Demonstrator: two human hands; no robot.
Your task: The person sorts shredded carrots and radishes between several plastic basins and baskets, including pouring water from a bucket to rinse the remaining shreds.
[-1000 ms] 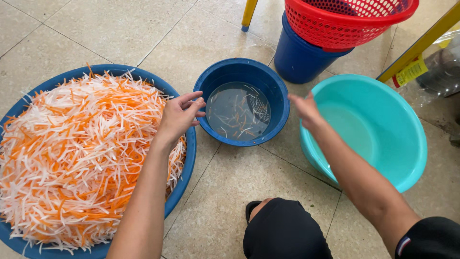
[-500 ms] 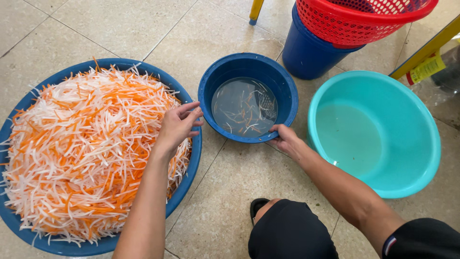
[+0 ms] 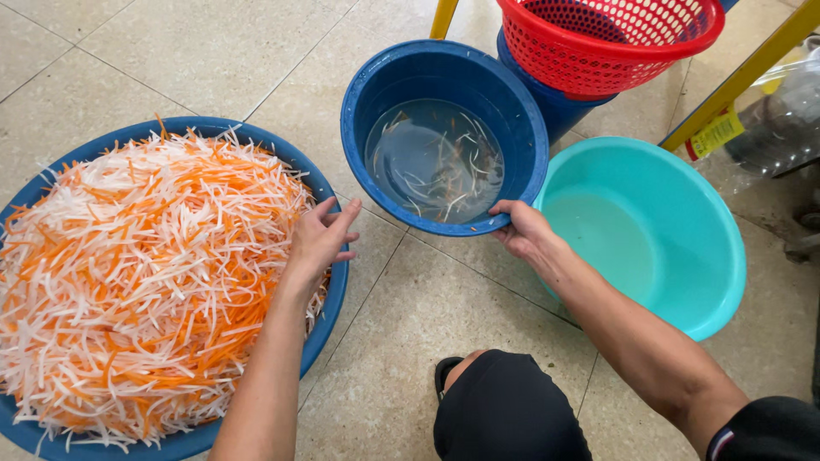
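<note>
My right hand [image 3: 523, 230] grips the near rim of a dark blue bowl [image 3: 367, 94], which is tilted up off the floor; it holds water with a few shreds floating in it. My left hand [image 3: 320, 239] rests with fingers spread on the right edge of a heap of shredded white radish and orange carrot [image 3: 137, 273], piled high in a wide blue basin [image 3: 329, 294].
A teal basin [image 3: 683, 256] with a little water sits to the right of the blue bowl. Behind it a red perforated basket [image 3: 615, 43] rests on a blue bucket [image 3: 555, 107]. Yellow frame legs [image 3: 735, 81] stand at the back right. My dark-clothed knee [image 3: 504, 410] is below.
My right hand moved from the teal basin to the blue bowl's near rim, took hold and tilted it up. My left hand left the bowl's rim and settled on the shreds.
</note>
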